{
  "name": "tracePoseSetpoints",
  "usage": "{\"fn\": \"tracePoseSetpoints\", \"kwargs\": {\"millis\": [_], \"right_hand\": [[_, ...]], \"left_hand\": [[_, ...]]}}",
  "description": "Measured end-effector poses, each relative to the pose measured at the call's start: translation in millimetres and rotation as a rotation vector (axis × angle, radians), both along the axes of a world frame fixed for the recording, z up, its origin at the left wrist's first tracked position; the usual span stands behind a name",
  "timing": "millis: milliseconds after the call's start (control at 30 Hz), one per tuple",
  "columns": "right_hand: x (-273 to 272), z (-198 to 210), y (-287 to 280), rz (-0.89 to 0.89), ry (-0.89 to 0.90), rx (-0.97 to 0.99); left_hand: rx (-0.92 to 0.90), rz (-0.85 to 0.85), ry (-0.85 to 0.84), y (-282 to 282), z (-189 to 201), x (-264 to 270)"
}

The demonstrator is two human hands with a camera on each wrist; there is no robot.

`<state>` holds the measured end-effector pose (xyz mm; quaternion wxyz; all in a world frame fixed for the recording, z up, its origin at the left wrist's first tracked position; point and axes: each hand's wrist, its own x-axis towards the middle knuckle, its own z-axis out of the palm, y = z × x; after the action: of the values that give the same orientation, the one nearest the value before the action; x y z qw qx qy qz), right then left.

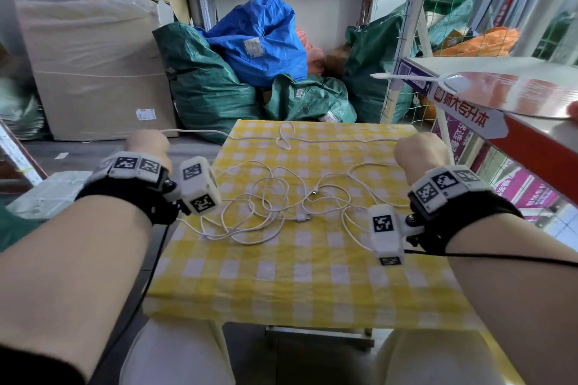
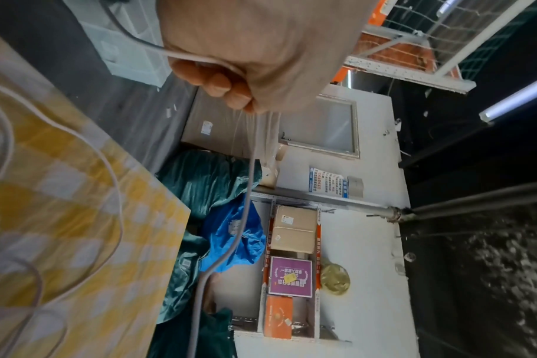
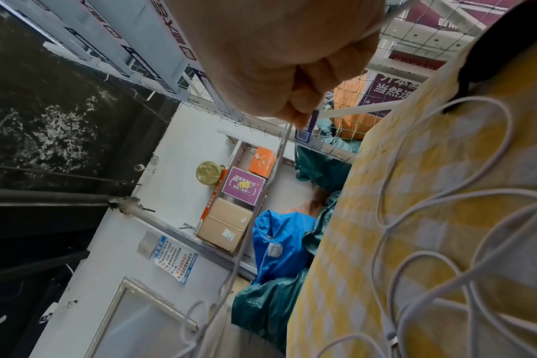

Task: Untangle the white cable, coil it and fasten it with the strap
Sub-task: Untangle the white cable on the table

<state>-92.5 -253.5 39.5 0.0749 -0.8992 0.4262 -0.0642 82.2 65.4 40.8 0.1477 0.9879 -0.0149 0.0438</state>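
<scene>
The white cable (image 1: 302, 218) lies in a loose tangle on the yellow checked tablecloth (image 1: 297, 284), both plugs showing in the middle of the heap. One strand is lifted and stretched across the table's far side, with a small knotted loop (image 1: 283, 141) halfway along. My left hand (image 1: 147, 147) is off the table's left edge, fist closed round that strand's left part. My right hand (image 1: 419, 150), over the right edge, holds the other part. In the wrist views the left hand (image 2: 246, 60) grips the cable (image 2: 249, 184) and the right hand (image 3: 291, 60) pinches the cable (image 3: 273, 169).
Green and blue sacks (image 1: 259, 40) are piled behind the table, and a large cardboard box (image 1: 93, 72) stands at the back left. A red and white shelf (image 1: 531, 141) with a red fan (image 1: 516, 94) on it juts in at the right. My knees are under the front edge.
</scene>
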Motion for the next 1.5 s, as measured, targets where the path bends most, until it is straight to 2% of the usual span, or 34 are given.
{"fn": "tracePoseSetpoints", "kwargs": {"millis": [67, 133, 167, 267, 300, 333, 400, 500, 600, 633, 700, 767, 800, 867, 933, 1033, 1100, 1133, 1233, 1367, 1433, 1500], "right_hand": [[3, -3, 0, -0.029, -0.105, 0.074], [9, -6, 2, -0.023, -0.249, 0.190], [12, -8, 3, -0.028, -0.323, 0.242], [17, -12, 12, -0.006, -0.514, 0.435], [19, -14, 15, 0.012, -0.545, 0.447], [20, -15, 16, 0.029, -0.536, 0.427], [23, -14, 16, 0.039, -0.419, 0.338], [24, -14, 11, 0.048, -0.134, 0.202], [22, -20, 9, 0.098, -0.006, 0.141], [23, -24, 7, 0.133, -0.022, 0.155], [24, -29, 7, 0.196, -0.176, 0.276], [20, -29, 14, 0.223, -0.380, 0.464], [18, -28, 19, 0.251, -0.413, 0.544], [15, -24, 28, 0.393, -0.299, 0.640], [13, -23, 34, 0.564, -0.089, 0.714], [13, -24, 38, 0.681, 0.208, 0.760], [15, -28, 38, 0.673, 0.319, 0.717], [16, -30, 37, 0.652, 0.370, 0.656], [20, -38, 34, 0.560, 0.466, 0.444], [25, -49, 22, 0.421, 0.400, 0.173], [25, -48, 19, 0.374, 0.358, 0.074], [25, -46, 15, 0.349, 0.377, -0.046]], "left_hand": [[-0.045, 0.011, 0.083, 2, -5, 7], [-0.332, 0.098, 0.207, -1, -12, 13], [-0.435, 0.091, 0.227, -4, -14, 14], [-0.302, -0.001, 0.084, -15, -16, 12], [-0.327, -0.025, 0.036, -22, -18, 11], [-0.398, -0.058, 0.011, -29, -17, 9], [-0.394, -0.220, -0.047, -44, -16, -3], [-0.260, -0.482, 0.129, -72, -18, -22], [-0.056, -0.670, 0.276, -88, -27, -36], [0.012, -0.709, 0.326, -91, -32, -38], [0.094, -0.752, 0.388, -98, -42, -42], [0.091, -0.755, 0.376, -104, -44, -48], [0.059, -0.744, 0.365, -108, -44, -50], [-0.030, -0.748, 0.343, -113, -42, -56], [-0.146, -0.799, 0.367, -118, -39, -64], [-0.214, -0.835, 0.570, -119, -38, -68], [-0.117, -0.807, 0.674, -118, -40, -71], [-0.105, -0.753, 0.660, -117, -43, -69], [-0.235, -0.574, 0.548, -115, -51, -63], [0.038, -0.683, 0.588, -112, -61, -62], [0.090, -0.724, 0.473, -113, -65, -61], [0.044, -0.690, 0.204, -112, -64, -56]]}}
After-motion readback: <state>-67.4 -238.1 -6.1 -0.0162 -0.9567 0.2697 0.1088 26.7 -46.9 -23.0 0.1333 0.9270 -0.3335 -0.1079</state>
